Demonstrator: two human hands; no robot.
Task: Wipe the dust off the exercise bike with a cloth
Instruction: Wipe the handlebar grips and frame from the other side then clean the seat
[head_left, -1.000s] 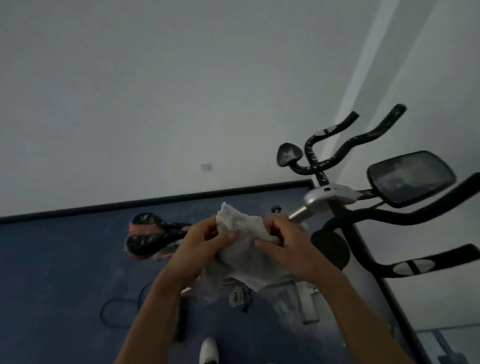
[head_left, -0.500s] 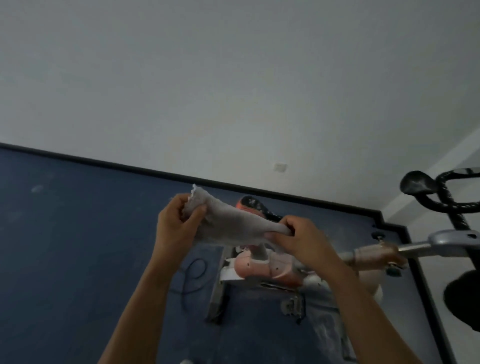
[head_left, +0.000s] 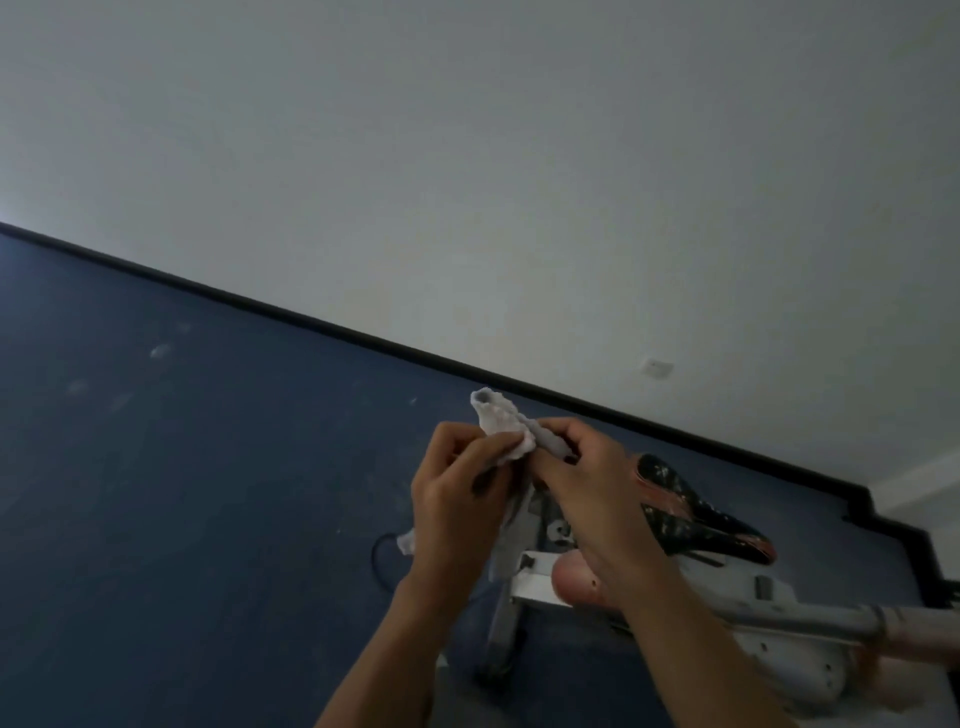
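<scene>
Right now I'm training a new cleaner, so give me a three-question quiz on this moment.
1. True or false: the cloth is pressed against the saddle.
2. Which hands hold the cloth? A) left only B) right only C) both
3. Fill in: the bike stands on a ____ floor.

Key: 1. False, it is held up in the air. 2. C, the left hand and right hand both pinch it. 3. Blue.

Your left hand (head_left: 457, 512) and right hand (head_left: 592, 499) pinch the bunched cloth (head_left: 501, 423) together above the bike (head_left: 779, 634). The saddle (head_left: 691, 512) lies right of your hands. A cable (head_left: 379, 558), apparently, lies on the floor (head_left: 182, 493).
</scene>
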